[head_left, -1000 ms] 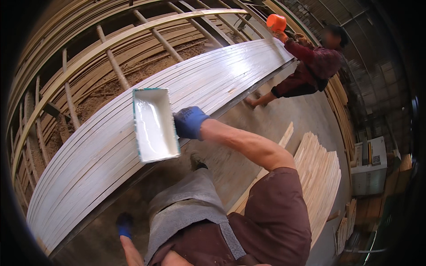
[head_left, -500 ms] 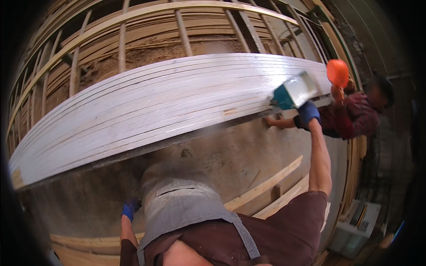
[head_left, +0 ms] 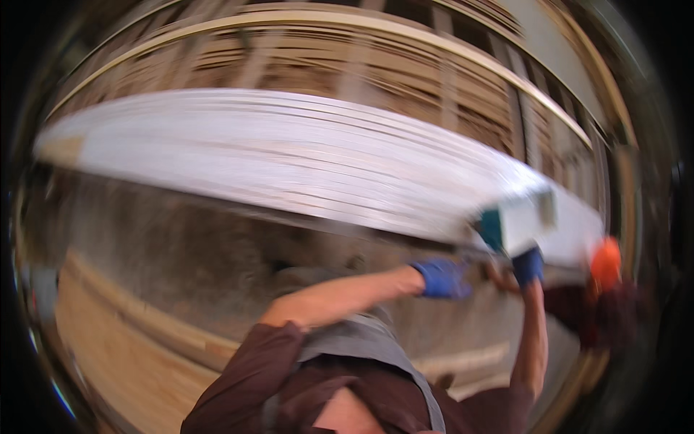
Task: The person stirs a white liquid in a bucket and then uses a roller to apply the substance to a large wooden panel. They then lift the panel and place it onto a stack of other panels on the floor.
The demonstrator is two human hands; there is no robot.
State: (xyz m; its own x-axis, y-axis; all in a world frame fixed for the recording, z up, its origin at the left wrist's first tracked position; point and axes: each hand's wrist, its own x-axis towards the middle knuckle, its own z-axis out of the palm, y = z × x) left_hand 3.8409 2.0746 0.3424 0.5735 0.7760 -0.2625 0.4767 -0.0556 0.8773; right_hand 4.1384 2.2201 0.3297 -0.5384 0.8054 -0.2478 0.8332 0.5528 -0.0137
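A blue glove covers my right hand (head_left: 529, 266), which is closed on a box-shaped glue spreader (head_left: 526, 223), whitish with a teal end. The spreader is over the right part of a long row of wooden strips (head_left: 289, 159), coated wet white and laid side by side. My left hand (head_left: 442, 280), also blue-gloved, is in front of the strips' near edge, left of the spreader. Its fingers look stretched out with nothing in them, though motion blurs them. At the strips' left end a patch of bare wood (head_left: 63, 150) shows.
A co-worker (head_left: 589, 307) at the right end holds an orange scoop-like thing (head_left: 606, 260). Behind the strips runs a wooden rail frame (head_left: 303, 20) with stacked boards (head_left: 311, 61). Planks (head_left: 130, 347) lie at the lower left, others (head_left: 463, 362) by my right arm.
My view has swung, so the strips now slope down to the right. My left hand has come up from low at my side to near the spreader. My right hand still holds the spreader.
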